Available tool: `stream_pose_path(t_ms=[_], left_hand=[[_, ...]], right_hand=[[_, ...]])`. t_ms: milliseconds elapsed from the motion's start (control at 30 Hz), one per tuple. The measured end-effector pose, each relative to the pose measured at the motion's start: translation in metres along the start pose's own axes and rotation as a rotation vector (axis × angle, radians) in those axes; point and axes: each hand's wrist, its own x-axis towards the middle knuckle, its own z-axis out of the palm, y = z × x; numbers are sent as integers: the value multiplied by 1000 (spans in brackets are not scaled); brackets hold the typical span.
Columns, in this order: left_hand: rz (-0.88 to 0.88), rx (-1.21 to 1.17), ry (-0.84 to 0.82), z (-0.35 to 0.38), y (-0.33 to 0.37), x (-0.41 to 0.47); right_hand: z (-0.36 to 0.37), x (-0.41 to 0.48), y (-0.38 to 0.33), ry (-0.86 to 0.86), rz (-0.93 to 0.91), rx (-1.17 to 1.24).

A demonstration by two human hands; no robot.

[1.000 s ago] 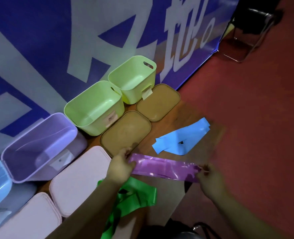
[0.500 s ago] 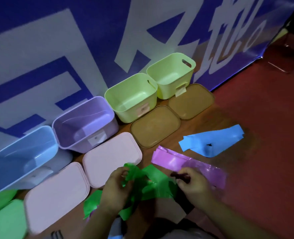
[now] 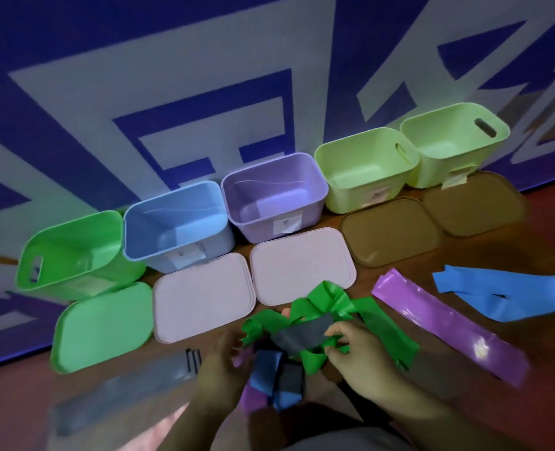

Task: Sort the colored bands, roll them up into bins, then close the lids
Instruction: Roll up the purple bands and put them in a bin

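Where the reddish floor meets a blue-and-white banner, a row of smooth, round-cornered plastic stands open: a green bin, a blue bin, a purple bin and two pale green bins, with flat lids lying in front. A grey band lies flat at the left. Mid-floor, the left hand curls round a bunch of bands; the right hand pinches a crumpled green band. A glossy purple band and a blue band lie flat to the right.
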Motion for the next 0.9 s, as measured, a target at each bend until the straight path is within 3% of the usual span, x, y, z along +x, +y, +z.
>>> stream_pose_path(t_ms=[400, 667, 900], left_hand=[[-64, -243, -75, -28, -20, 11], [-19, -175, -233, -19, -26, 60], [35, -35, -220, -4, -6, 85]], right_hand=[[34, 37, -55, -65, -107, -166], [38, 76, -56, -123, -96, -428], [36, 94, -44, -239, -7, -474]])
